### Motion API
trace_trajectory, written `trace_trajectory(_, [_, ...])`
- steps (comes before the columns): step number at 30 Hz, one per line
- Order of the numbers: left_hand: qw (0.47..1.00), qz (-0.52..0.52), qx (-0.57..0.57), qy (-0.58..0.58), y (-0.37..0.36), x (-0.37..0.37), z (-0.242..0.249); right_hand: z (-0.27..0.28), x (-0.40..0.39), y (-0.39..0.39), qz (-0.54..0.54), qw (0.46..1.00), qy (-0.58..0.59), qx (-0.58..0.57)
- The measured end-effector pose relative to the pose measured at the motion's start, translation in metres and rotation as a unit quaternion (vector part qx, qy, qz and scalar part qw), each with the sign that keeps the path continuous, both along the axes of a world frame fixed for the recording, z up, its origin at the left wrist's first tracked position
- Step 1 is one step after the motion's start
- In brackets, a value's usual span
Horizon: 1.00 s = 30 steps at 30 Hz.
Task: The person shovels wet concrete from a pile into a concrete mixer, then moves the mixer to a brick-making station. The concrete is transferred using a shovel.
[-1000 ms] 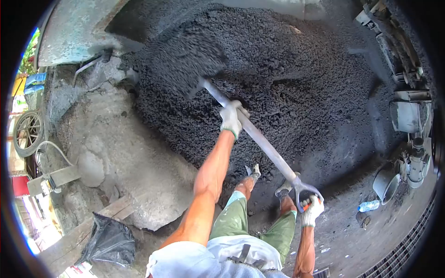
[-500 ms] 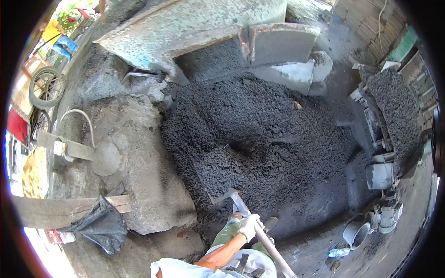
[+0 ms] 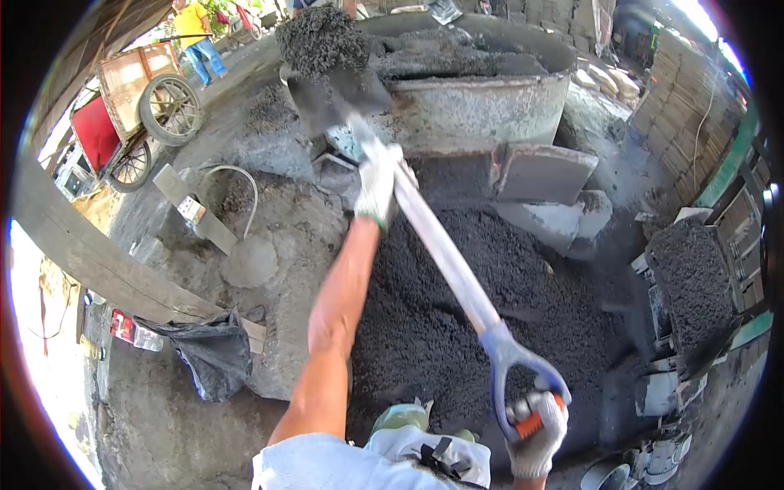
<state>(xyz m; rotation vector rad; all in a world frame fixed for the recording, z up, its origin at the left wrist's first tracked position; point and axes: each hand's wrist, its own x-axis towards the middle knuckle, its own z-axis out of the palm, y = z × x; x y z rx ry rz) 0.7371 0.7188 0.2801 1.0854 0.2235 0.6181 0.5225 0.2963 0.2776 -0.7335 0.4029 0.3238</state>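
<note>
A shovel [image 3: 445,249] slants up and away from me, its metal blade raised at the top left of the head view. My left hand [image 3: 377,189], in a white glove, wraps round the shaft just below the blade. Down at the near end, my right hand [image 3: 541,433], also gloved, grips the orange bar of the blue D-shaped handle. A lump of dark, crumbly material [image 3: 322,41] sits on and over the blade, beside the rim of a large round tub [image 3: 482,106]. Below the shaft spreads a heap of the same dark material [image 3: 482,261].
A wheeled cart [image 3: 131,90] stands at the upper left, near a person in a yellow shirt [image 3: 193,20]. A wooden beam [image 3: 122,253] and a black plastic bag [image 3: 216,359] are on my left. To the right is a machine hopper [image 3: 690,273] filled with dark material.
The shovel has swung up from the heap to the tub's left side, now loaded with dark material. My left hand rose with it, and my right hand has come into view on the handle.
</note>
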Motion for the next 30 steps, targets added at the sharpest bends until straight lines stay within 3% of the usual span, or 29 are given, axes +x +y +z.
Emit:
trace_trajectory(1, [0.997, 0.023, -0.007, 0.071, -0.019, -0.016, -0.013, -0.017, -0.008, -0.016, -0.016, 0.999, 0.020, -0.023])
trace_trajectory(2, [0.994, 0.032, -0.088, 0.061, -0.041, -0.030, -0.050, -0.042, -0.018, -0.038, -0.033, 0.997, 0.043, -0.051])
trace_trajectory(4, [0.977, 0.054, -0.128, 0.164, -0.100, -0.078, -0.117, -0.107, -0.046, -0.086, -0.067, 0.973, 0.112, -0.192])
trace_trajectory(7, [0.910, 0.043, -0.226, 0.345, -0.184, -0.138, -0.242, -0.254, -0.131, -0.198, -0.095, 0.923, 0.225, -0.298])
trace_trajectory(8, [0.887, 0.043, -0.259, 0.380, -0.210, -0.155, -0.276, -0.263, -0.154, -0.218, -0.119, 0.904, 0.244, -0.331])
trace_trajectory(12, [0.810, -0.030, -0.344, 0.474, -0.311, -0.208, -0.366, -0.225, -0.242, -0.261, -0.185, 0.850, 0.323, -0.373])
trace_trajectory(14, [0.790, -0.079, -0.358, 0.491, -0.348, -0.215, -0.370, -0.215, -0.278, -0.280, -0.207, 0.832, 0.347, -0.380])
trace_trajectory(17, [0.758, -0.131, -0.372, 0.520, -0.390, -0.206, -0.386, -0.155, -0.266, -0.243, -0.225, 0.790, 0.359, -0.443])
trace_trajectory(20, [0.766, -0.182, -0.378, 0.487, -0.399, -0.175, -0.429, -0.162, -0.233, -0.211, -0.269, 0.767, 0.364, -0.454])
trace_trajectory(21, [0.791, -0.192, -0.312, 0.491, -0.387, -0.144, -0.438, -0.185, -0.205, -0.190, -0.304, 0.766, 0.360, -0.437])
trace_trajectory(22, [0.823, -0.184, -0.273, 0.463, -0.361, -0.108, -0.452, -0.214, -0.172, -0.169, -0.337, 0.764, 0.355, -0.420])
trace_trajectory(24, [0.873, -0.188, -0.218, 0.392, -0.289, -0.021, -0.489, -0.266, -0.100, -0.119, -0.266, 0.847, 0.305, -0.346])
trace_trajectory(25, [0.865, -0.206, -0.165, 0.427, -0.253, 0.024, -0.509, -0.298, -0.071, -0.099, -0.253, 0.870, 0.297, -0.301])
trace_trajectory(26, [0.869, -0.207, -0.197, 0.403, -0.229, 0.053, -0.532, -0.330, -0.053, -0.086, -0.239, 0.890, 0.291, -0.258])
trace_trajectory(28, [0.867, -0.198, -0.157, 0.431, -0.220, 0.063, -0.574, -0.403, -0.064, -0.088, -0.232, 0.892, 0.291, -0.256])
trace_trajectory(30, [0.875, -0.130, -0.170, 0.434, -0.233, 0.049, -0.573, -0.467, -0.087, -0.091, -0.248, 0.887, 0.278, -0.272])
